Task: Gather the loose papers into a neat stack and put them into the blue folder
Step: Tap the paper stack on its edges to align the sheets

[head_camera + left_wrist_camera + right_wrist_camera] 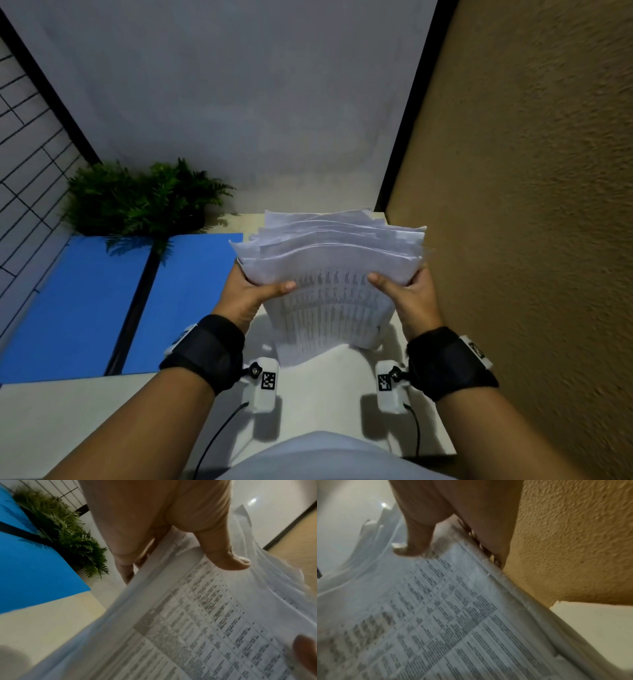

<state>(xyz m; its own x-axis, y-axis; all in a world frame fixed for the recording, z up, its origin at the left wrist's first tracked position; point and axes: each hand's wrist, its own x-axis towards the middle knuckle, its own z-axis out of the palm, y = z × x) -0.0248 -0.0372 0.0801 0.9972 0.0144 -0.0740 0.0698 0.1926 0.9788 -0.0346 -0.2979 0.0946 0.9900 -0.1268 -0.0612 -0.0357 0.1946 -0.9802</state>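
Papers [329,274] clamped upright by left hand [253,294] and right hand [407,294]; fanned, uneven. Blue folder [185,294] open, left of papers, nearer left hand.

1. We note the papers [329,274]: a white printed stack, tabular text on the top sheet, far edges fanned unevenly, standing between the hands.
2. We note the blue folder [85,301]: lying open and flat, left of the left hand [253,294].
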